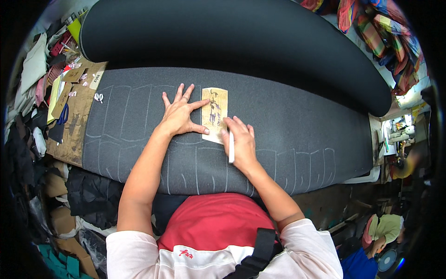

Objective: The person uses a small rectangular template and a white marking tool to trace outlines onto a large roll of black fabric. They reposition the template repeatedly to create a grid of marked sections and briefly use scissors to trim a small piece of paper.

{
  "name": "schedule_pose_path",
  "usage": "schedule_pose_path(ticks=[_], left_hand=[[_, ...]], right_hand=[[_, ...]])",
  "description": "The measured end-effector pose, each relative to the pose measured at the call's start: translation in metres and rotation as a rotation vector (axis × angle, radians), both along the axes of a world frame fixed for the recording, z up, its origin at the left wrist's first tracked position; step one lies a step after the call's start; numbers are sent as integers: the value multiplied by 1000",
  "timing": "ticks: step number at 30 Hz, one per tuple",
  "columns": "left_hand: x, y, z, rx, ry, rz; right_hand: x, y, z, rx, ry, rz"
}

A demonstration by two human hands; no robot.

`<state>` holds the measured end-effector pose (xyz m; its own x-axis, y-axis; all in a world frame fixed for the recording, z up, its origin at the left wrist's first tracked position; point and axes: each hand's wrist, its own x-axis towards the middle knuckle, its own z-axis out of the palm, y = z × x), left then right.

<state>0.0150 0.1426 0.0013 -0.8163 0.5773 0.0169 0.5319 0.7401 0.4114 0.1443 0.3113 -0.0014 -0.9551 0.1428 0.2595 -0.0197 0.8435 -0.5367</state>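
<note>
Head view caught the tan cardboard template, a worn rectangle, lying flat on the dark grey textured fabric. Left hand pressed beside the template, fingers splayed open, thumb touching its edge. Right hand pinned the template's lower corner, fingers closed around a slim white chalk stick.

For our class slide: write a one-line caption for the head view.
Left hand pins a tan card template on dark fabric; right hand holds white chalk.
</note>
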Motion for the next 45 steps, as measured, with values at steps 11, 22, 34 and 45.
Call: schedule_pose_path(ticks=[11, 22, 34, 45], left_hand=[[6, 2, 1, -4, -23, 35], [6, 2, 4, -6, -57, 33], [4, 4, 0, -12, -45, 40], [-12, 28, 32, -158, -184, -98]], right_hand=[[-112, 35, 7, -629, 53, 27], [-130, 33, 6, -338, 35, -183], [-22, 23, 21, -125, 63, 86], [6, -7, 15, -186, 33, 236]])
